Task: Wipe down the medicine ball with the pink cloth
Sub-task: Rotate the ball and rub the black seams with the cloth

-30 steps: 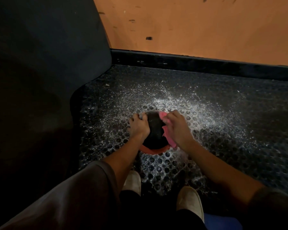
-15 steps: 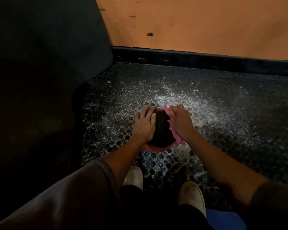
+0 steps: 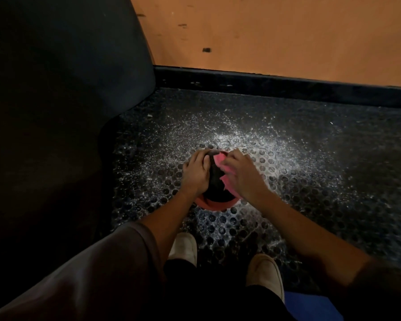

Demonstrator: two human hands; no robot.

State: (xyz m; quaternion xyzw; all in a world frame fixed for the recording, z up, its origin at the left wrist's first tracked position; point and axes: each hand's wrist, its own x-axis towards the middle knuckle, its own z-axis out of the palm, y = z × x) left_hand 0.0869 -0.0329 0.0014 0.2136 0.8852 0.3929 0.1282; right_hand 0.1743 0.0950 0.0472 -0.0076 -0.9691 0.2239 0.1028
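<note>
Medicine ball (image 3: 214, 187) sits on speckled floor mat (image 3: 310, 181). Left hand (image 3: 196, 173) on ball's left side, fingers curled round it. Right hand (image 3: 241, 178) on ball's right side, fingers curled, blurred, pressing pink cloth (image 3: 220, 158). Risk: ball rolls from grip if mat slick; underside likely missed.

Room ahead and to the right, hemmed in on the left

A dark padded panel (image 3: 67, 112) rises near the medicine ball (image 3: 214, 186) on its left, leaving a narrow strip of perforated mat (image 3: 322, 170). Bare mat runs ahead to the black baseboard (image 3: 287, 85) and spreads wide on the right. Two shoes (image 3: 183, 247) crowd the near side. The left hand (image 3: 195, 173) and the right hand (image 3: 243, 177) with the pink cloth (image 3: 220, 159) cover the ball's flanks.
</note>
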